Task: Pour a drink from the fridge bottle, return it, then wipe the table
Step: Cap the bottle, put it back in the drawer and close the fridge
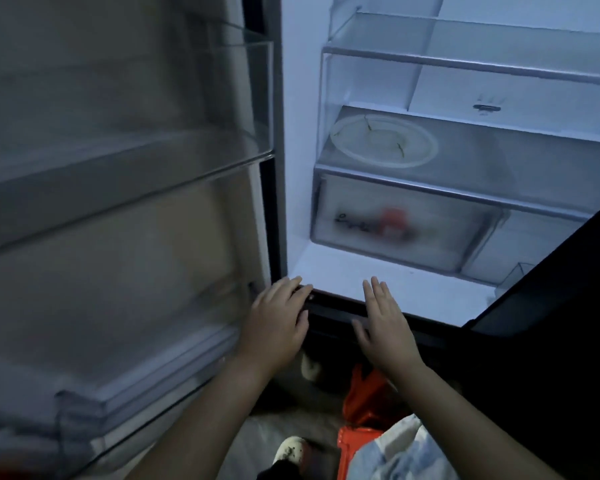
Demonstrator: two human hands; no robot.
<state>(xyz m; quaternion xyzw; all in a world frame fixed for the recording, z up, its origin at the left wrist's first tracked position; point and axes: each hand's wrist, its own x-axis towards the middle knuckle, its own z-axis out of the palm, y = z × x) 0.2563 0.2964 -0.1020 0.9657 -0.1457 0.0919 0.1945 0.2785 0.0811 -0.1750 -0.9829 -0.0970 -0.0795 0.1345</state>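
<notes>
The fridge stands open in front of me, its white inner floor (378,275) lit. My left hand (278,320) rests with spread fingers on the dark lower front edge (333,306) of the fridge, at its left corner. My right hand (385,323) hovers flat beside it, fingers apart, over the same edge. Neither hand holds anything. A frosted drawer (402,230) at the bottom holds something red and blurred (394,221); I cannot tell what it is. No bottle shows clearly.
The open left door (118,202) carries clear, bare shelf bins (125,161). A round white plate (383,140) lies on a glass shelf above the drawer. A dark door panel (551,306) cuts in from the right. An orange object (364,410) and my shoes (291,452) are on the floor below.
</notes>
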